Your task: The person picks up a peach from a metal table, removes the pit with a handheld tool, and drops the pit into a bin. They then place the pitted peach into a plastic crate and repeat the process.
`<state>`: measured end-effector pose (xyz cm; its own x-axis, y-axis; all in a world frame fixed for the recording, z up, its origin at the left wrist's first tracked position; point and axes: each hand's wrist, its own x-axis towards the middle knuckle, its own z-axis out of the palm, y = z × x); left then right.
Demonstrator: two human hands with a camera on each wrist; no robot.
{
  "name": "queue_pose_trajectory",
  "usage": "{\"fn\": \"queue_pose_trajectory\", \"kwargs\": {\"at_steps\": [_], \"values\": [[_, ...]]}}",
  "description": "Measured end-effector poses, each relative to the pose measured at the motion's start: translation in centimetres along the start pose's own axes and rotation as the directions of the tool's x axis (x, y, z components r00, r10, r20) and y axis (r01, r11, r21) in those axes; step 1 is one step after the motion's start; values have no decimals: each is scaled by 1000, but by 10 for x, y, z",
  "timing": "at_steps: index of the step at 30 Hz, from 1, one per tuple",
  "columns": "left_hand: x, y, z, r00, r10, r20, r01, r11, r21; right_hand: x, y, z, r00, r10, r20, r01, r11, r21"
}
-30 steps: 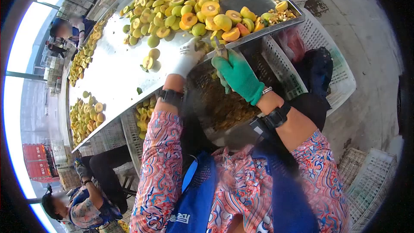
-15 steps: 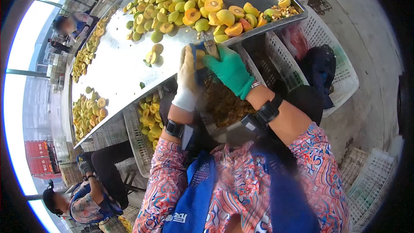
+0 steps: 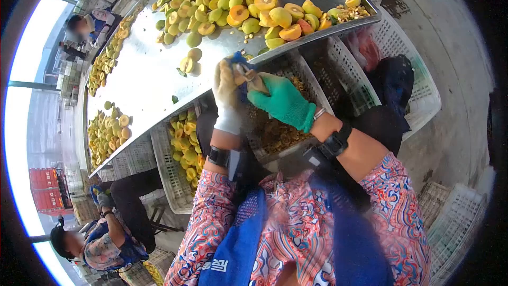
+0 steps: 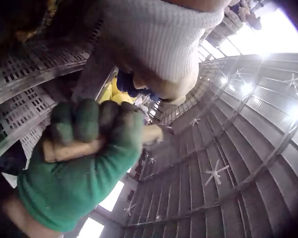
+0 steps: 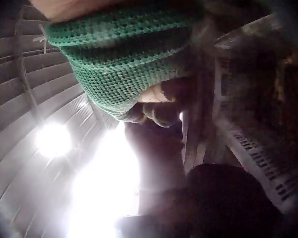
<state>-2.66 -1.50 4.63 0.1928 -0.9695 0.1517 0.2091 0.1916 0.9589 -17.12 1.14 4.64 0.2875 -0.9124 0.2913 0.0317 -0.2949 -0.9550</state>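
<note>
My left hand, in a white glove with a blue palm, is curled round a fruit mostly hidden by its fingers, just off the table's near edge. Close against it on the right, my green-gloved right hand grips a tool whose metal end meets the left palm. The left wrist view shows green fingers wrapped round the tool's wooden handle, with the white glove above. In the right wrist view the green glove covers most of the work.
Halved yellow-green fruit lies piled on the metal table; pits sit at its right corner. Below the hands is a crate of brownish bits. Another crate holds fruit. Two seated people are at the left.
My left hand has drawn back from beside the fruit pile, over the table's edge, turning its blue palm towards the right hand. The right hand, still gripping the tool, has moved slightly down and towards it.
</note>
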Motion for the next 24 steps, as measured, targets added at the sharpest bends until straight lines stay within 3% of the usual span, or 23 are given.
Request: {"fn": "queue_pose_trajectory", "kwargs": {"at_steps": [1,4,7,12,15,16,18,19,22,24], "values": [[-1,3,0,998,-38,-53,33,996,-84,0,2,0,1000,-5,11,6,998,-70],[-10,22,4,981,-194,10,181,897,-404,-4,6,3,1000,-2,23,7,966,-257],[-11,21,8,966,-258,-28,232,907,-352,-5,13,11,996,70,48,-47,929,-368],[-14,15,3,982,-187,15,187,966,-182,-8,1,14,970,243,26,-208,876,-435],[-12,-3,-7,996,-91,26,90,996,29,-14,10,22,998,34,43,-14,916,-401],[-12,-8,-9,998,-53,26,50,992,116,-16,13,24,999,30,36,-16,936,-353],[-16,-7,-4,998,-67,14,67,998,20,-18,19,27,1000,25,13,-21,967,-254],[-19,-5,-1,997,-76,5,76,997,-27,-18,22,27,999,40,32,-29,957,-289],[-27,44,45,917,-326,-229,294,942,-163,-19,21,25,994,69,79,-36,931,-364],[-19,27,23,949,-256,-182,249,967,-63,-19,3,24,995,61,82,-27,931,-365]]}}
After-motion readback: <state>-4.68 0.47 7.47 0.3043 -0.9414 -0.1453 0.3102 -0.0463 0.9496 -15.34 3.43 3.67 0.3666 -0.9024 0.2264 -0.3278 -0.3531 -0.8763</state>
